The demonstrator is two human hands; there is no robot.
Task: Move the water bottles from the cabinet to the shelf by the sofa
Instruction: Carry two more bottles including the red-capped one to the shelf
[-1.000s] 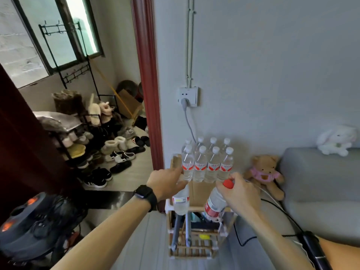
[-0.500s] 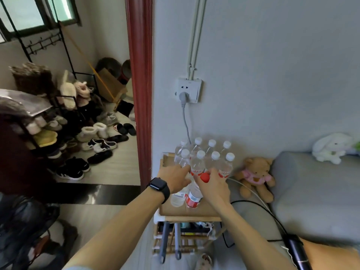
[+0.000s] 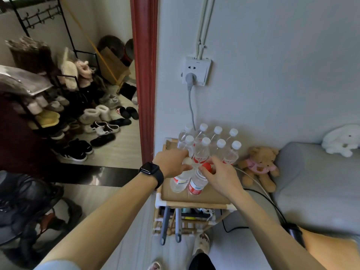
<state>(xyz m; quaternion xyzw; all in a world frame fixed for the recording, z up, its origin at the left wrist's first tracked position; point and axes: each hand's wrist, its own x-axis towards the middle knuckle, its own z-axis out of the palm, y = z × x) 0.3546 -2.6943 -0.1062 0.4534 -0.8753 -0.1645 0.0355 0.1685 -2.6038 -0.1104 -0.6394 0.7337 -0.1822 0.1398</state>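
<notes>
Wooden-framed shelf [image 3: 194, 203] beside the grey sofa [image 3: 315, 182]; a clear plastic bottle in each hand

Forearms reach forward, wrists close; left hand [image 3: 172, 162] curls round the white-capped bottle [image 3: 178, 183] near its neck; right hand [image 3: 221, 177] grips the red-capped bottle [image 3: 196, 185] at its cap; both lean over the shelf top, before eight upright bottles [image 3: 202, 152].

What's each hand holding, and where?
Left hand: clear white-capped plastic bottle, by its top. Right hand: clear red-capped plastic bottle, by its cap.
</notes>
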